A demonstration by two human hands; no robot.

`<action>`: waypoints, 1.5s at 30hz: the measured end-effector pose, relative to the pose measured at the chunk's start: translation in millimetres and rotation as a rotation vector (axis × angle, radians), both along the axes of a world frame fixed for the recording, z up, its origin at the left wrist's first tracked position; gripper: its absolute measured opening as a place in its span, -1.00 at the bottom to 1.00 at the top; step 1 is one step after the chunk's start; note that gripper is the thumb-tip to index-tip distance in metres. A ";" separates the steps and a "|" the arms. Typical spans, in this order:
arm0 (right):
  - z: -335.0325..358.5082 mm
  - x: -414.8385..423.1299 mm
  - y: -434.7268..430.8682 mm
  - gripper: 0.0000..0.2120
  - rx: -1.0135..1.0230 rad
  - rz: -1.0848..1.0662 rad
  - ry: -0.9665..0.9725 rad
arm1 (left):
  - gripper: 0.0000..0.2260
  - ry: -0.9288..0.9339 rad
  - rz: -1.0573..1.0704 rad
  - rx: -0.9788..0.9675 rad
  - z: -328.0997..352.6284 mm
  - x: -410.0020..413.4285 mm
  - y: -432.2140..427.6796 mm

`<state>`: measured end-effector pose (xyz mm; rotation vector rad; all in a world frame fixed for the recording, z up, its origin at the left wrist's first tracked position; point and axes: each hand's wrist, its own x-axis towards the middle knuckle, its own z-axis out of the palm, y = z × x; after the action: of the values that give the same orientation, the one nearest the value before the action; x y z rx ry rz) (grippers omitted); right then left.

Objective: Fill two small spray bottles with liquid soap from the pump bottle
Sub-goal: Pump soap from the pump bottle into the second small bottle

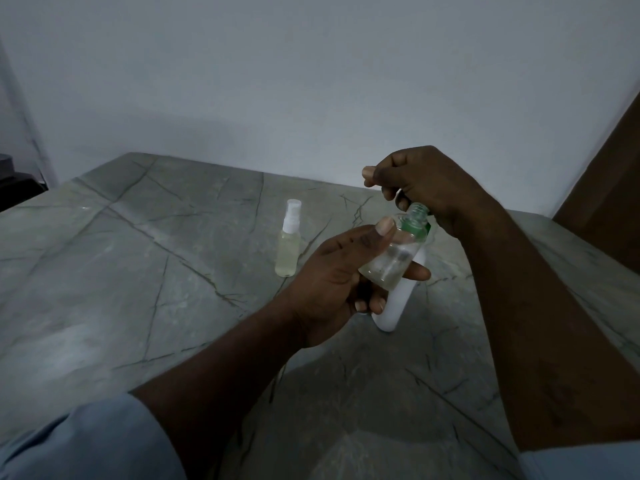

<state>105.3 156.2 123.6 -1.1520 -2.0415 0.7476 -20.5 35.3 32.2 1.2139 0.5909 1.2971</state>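
Observation:
My left hand grips a small clear spray bottle, uncapped and tilted, with a little pale liquid at its bottom. Its threaded neck points up to the right, just under my right hand. Right behind it the white pump bottle stands on the table, with a bit of green showing near its top. My right hand's fingers are curled over the pump bottle's top, which they mostly hide. A second small spray bottle stands upright to the left, capped in white and full of pale yellowish liquid.
The grey-green marbled table runs back to a plain white wall. A brown wooden panel rises at the right. A dark object sits past the table's far left edge.

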 end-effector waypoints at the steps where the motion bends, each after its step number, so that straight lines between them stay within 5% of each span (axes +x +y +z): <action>1: 0.4 -0.1 0.0 -0.76 0.008 -0.001 0.006 | -0.65 -0.006 0.001 -0.001 0.6 0.1 -0.2; 27: -3.2 0.7 3.5 -0.79 -0.069 0.018 -0.007 | -0.50 0.037 0.041 -0.028 0.8 -0.1 0.1; 45: -2.4 1.3 3.8 -0.79 -0.043 0.012 0.011 | -0.62 0.061 0.042 -0.008 3.6 1.2 -2.7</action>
<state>106.7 160.0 121.2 -1.1584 -2.0342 0.8058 -19.3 32.7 35.8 1.2436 0.6676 1.2951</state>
